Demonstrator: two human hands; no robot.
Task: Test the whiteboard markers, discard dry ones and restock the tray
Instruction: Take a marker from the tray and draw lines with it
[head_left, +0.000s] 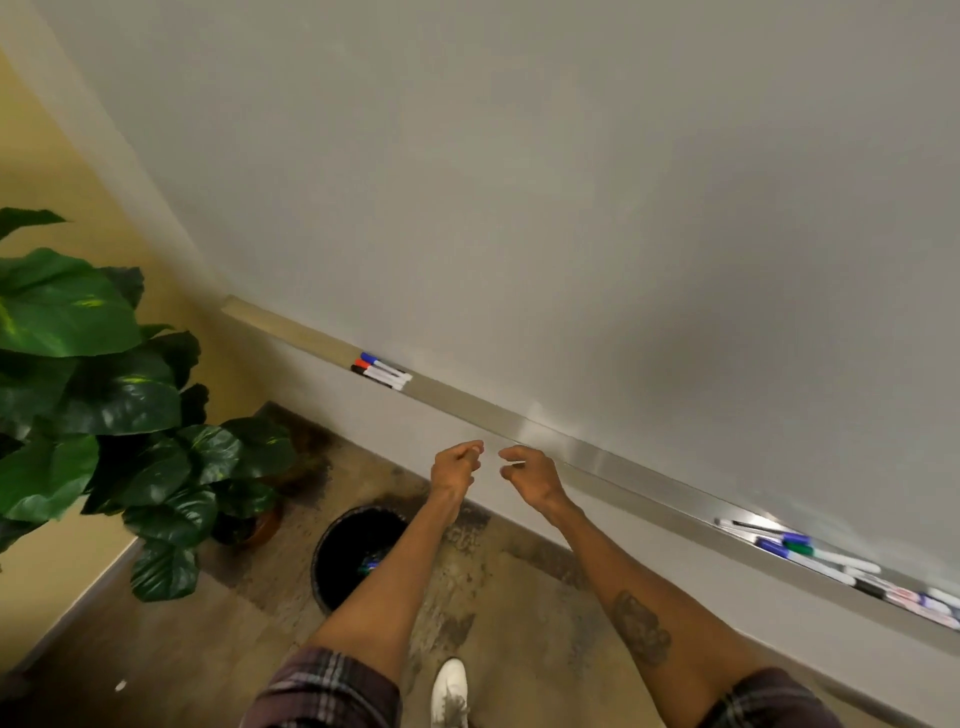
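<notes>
A metal marker tray (545, 439) runs along the bottom of the whiteboard (519, 208). Three markers (382, 371) with blue, red and black caps lie together on the tray's left part. Several more markers (831, 564) lie in a loose pile on its right end. My left hand (457, 462) and my right hand (527, 470) hover side by side just below the tray's middle, fingers loosely curled, holding nothing that I can see. A black bin (337, 551) stands on the floor under my left forearm, with markers at its bottom.
A large potted plant (104, 389) with broad green leaves fills the left side, its pot (260, 525) close to the bin. The yellow wall (62, 176) meets the whiteboard at the corner. My white shoe (449, 691) shows at the bottom.
</notes>
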